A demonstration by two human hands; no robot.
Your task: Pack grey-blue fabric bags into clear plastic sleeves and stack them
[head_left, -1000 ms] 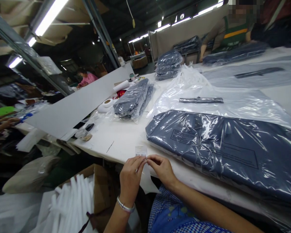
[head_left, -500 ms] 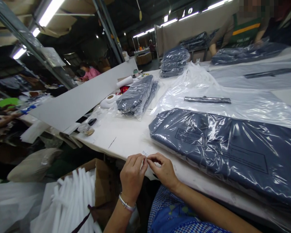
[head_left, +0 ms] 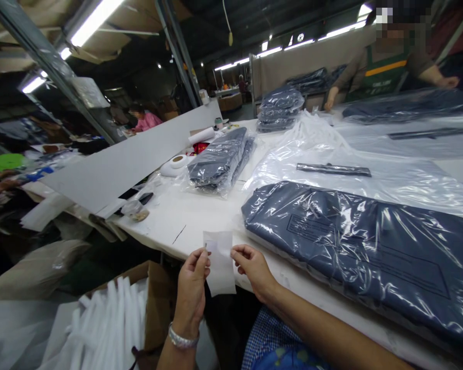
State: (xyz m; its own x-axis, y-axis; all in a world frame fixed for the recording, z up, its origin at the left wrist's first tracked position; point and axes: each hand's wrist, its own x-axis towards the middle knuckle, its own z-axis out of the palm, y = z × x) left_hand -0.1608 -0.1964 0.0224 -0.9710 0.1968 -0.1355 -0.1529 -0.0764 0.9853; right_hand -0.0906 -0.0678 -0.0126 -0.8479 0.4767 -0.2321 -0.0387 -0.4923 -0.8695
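My left hand [head_left: 193, 285] pinches the left edge of a small white backing sheet [head_left: 219, 264] and holds it upright over the table's near edge. My right hand [head_left: 252, 270] is closed in a pinch at the sheet's right edge; whether it holds a sticker I cannot make out. Just to the right lies a dark blue folded garment in a clear plastic bag [head_left: 366, 246] on the white table [head_left: 193, 218].
A stack of bagged garments [head_left: 219, 162] and a tape roll [head_left: 177, 162] lie farther back. Empty clear bags [head_left: 370, 169] cover the table's right. A cardboard box of white foam sheets [head_left: 111, 324] stands lower left. A person in a green vest [head_left: 381, 61] works opposite.
The hands have drawn slightly apart and lifted; the white sheet now stands upright and unfolded between them, where before both hands pinched together at a small label.
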